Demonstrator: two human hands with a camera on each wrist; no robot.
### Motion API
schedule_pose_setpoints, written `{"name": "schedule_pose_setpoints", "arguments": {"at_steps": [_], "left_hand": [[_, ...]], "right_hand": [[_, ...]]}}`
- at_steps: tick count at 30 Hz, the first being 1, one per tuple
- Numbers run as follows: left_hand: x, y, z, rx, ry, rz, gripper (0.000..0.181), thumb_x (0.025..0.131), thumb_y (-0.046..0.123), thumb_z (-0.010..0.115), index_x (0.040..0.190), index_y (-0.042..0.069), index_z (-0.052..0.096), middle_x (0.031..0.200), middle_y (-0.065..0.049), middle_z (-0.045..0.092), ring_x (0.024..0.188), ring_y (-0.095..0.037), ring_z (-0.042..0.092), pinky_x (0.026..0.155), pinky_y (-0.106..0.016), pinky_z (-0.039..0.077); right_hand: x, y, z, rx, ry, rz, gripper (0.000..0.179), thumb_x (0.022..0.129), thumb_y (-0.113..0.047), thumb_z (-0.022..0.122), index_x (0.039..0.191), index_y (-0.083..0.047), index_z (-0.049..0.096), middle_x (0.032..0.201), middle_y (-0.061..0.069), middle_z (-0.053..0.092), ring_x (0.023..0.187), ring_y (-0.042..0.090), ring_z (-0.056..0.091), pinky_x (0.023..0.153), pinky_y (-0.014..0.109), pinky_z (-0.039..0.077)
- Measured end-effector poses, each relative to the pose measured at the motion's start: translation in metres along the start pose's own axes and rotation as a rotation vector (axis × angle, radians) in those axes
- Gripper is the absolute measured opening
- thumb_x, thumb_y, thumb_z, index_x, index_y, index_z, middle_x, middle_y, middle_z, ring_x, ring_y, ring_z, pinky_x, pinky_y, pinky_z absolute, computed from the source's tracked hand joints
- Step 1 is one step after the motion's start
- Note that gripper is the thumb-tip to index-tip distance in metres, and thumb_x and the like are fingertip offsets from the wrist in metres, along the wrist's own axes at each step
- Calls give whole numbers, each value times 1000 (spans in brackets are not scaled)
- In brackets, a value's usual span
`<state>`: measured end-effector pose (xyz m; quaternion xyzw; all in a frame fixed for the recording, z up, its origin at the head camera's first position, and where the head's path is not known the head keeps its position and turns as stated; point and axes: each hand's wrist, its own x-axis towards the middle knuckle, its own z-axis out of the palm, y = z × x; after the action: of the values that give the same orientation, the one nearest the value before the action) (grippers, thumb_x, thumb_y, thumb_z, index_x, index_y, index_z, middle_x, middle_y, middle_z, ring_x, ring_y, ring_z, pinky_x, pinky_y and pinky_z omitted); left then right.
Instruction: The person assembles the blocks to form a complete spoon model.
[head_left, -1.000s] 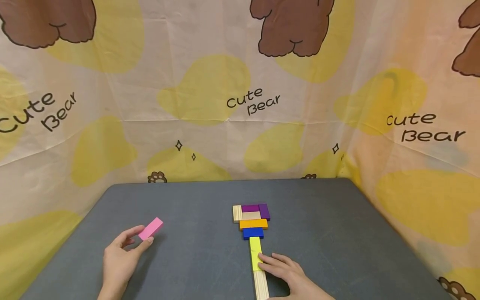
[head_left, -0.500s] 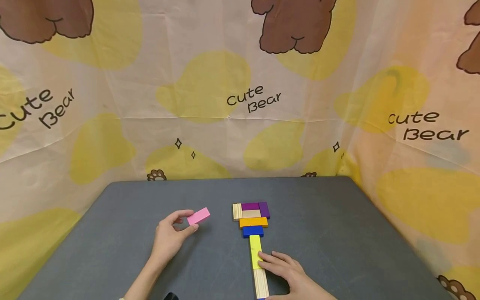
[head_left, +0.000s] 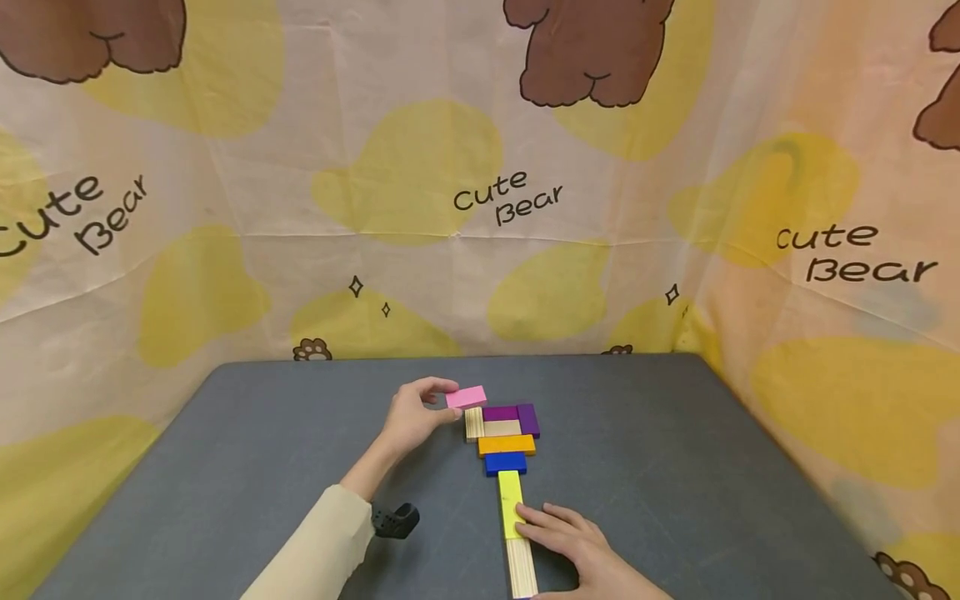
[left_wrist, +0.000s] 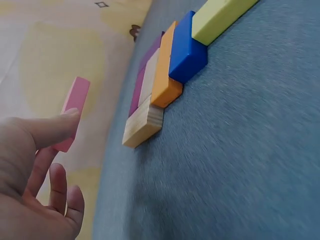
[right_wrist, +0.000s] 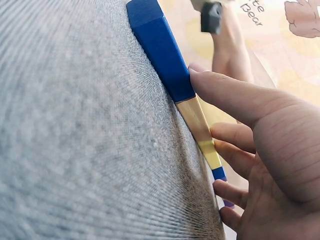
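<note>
My left hand [head_left: 412, 417] pinches a pink wooden block [head_left: 467, 397] between thumb and fingers, raised above the table near the far end of a flat block figure. That end has a striped natural block [head_left: 474, 423], a pale block [head_left: 502, 427], a magenta block [head_left: 500, 413] and a purple block [head_left: 528, 420]. Nearer lie an orange block [head_left: 507, 445], a blue block [head_left: 506, 464], a yellow-green block [head_left: 510, 504] and another natural block [head_left: 522, 568]. My right hand [head_left: 581, 550] rests along this stem, fingertips touching it. In the right wrist view its thumb touches the nearest blue block [right_wrist: 162, 55].
A dark grey-blue table [head_left: 337, 392] carries the figure. Behind and beside it hangs a cloth [head_left: 405, 183] printed with bears, yellow patches and lettering. A black wrist device [head_left: 397, 521] sits under the left sleeve [head_left: 322, 542].
My left hand has carried the pink block right and away from me, from the table's left side to beside the figure's far end. The right hand has stayed in place.
</note>
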<state>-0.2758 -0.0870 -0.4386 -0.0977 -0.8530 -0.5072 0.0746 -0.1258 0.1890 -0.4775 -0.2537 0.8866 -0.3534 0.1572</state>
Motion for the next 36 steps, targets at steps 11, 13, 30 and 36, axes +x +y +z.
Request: {"name": "schedule_pose_setpoints", "arguments": {"at_steps": [11, 13, 30, 36], "left_hand": [[25, -1, 30, 16, -69, 19, 28, 81, 7, 81, 108, 12, 75, 110, -1, 68, 103, -28, 54, 89, -44, 47], [28, -1, 34, 17, -84, 17, 28, 81, 6, 80, 108, 12, 75, 110, -1, 68, 104, -29, 54, 90, -44, 47], [33, 1, 50, 55, -86, -28, 28, 85, 3, 76, 112, 5, 73, 113, -8, 68, 98, -28, 56, 83, -45, 48], [41, -6, 61, 23, -75, -21, 29, 85, 4, 77, 114, 5, 72, 114, -9, 69, 102, -30, 58, 88, -47, 48]], "right_hand": [[-1, 1, 0, 15, -4, 9, 72, 82, -53, 74, 146, -32, 49, 152, -13, 37, 134, 38, 30, 93, 73, 28], [-2, 1, -1, 16, 3, 12, 71, 82, -54, 74, 145, -31, 50, 152, -12, 37, 134, 38, 29, 94, 73, 28], [-2, 5, 0, 3, -4, -40, 71, 84, -57, 70, 147, -33, 48, 152, -13, 36, 135, 37, 30, 94, 73, 27], [-2, 4, -1, 11, 6, -36, 69, 85, -57, 70, 146, -31, 49, 152, -13, 36, 135, 36, 29, 95, 72, 26]]}}
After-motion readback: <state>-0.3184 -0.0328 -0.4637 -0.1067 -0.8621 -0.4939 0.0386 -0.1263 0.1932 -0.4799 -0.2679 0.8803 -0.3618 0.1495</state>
